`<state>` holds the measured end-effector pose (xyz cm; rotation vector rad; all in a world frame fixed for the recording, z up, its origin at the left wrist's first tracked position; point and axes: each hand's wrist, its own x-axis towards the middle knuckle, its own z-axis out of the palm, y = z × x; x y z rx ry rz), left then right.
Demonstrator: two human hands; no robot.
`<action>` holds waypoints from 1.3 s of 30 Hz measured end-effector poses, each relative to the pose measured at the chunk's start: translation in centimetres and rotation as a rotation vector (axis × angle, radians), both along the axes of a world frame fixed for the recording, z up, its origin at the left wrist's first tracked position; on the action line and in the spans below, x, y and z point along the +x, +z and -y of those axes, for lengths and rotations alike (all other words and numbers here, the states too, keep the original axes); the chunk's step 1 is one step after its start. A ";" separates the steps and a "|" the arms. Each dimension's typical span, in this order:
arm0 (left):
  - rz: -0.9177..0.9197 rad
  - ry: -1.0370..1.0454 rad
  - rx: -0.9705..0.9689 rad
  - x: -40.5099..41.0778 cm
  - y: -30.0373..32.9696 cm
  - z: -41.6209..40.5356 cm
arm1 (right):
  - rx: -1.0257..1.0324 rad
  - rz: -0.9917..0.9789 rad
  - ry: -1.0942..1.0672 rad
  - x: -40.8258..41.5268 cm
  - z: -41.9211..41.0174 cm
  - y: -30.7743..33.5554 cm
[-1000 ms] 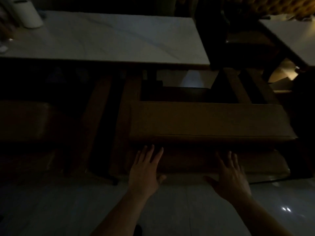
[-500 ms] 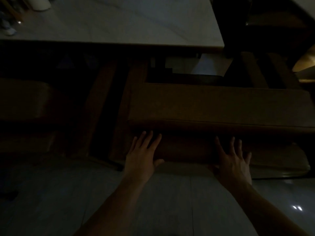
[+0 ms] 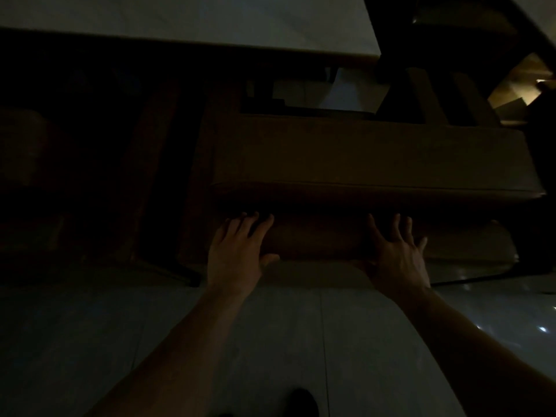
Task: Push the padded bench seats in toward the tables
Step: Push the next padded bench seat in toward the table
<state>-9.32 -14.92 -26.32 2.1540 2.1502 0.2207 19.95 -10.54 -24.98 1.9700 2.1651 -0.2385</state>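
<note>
your flat, spread left hand [image 3: 237, 254] and right hand [image 3: 397, 254] have nudged the bench [image 3: 361, 152] closer to the desk [image 3: 210, 22].

Dim restaurant: marble table [image 3: 186, 22], padded bench [image 3: 361, 152], tiled floor [image 3: 270, 341]

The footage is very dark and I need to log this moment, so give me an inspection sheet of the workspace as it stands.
Surface: pale tiled floor, glossy, with light glints at right.
Job's things: padded bench seat in front of the pale table; its far edge is short of the tabletop.
Clutter: nothing seen; much is in shadow.
Hands: left hand and right hand flat, fingers spread, against the bench's front side.
Cables: nothing seen.
Surroundings: another bench at left, barely visible; dark shoe below.
</note>
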 end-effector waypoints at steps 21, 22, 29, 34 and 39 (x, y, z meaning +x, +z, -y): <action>-0.062 -0.050 0.007 -1.7 -0.6 1.7 | 0.010 -0.056 0.001 -0.5 2.1 -0.8; -0.053 -0.058 0.008 -1.9 -0.7 1.6 | 0.014 -0.062 0.000 -0.5 2.0 -0.9; -0.038 -0.023 0.004 -3.3 -0.3 0.1 | 0.058 -0.075 0.006 -2.2 0.9 -1.6; -0.005 0.010 0.002 -2.7 -0.3 0.6 | 0.005 -0.045 0.000 -2.1 1.0 -0.9; 0.031 0.035 0.037 -2.3 -0.2 0.7 | 0.000 -0.038 0.003 -2.4 1.3 -0.4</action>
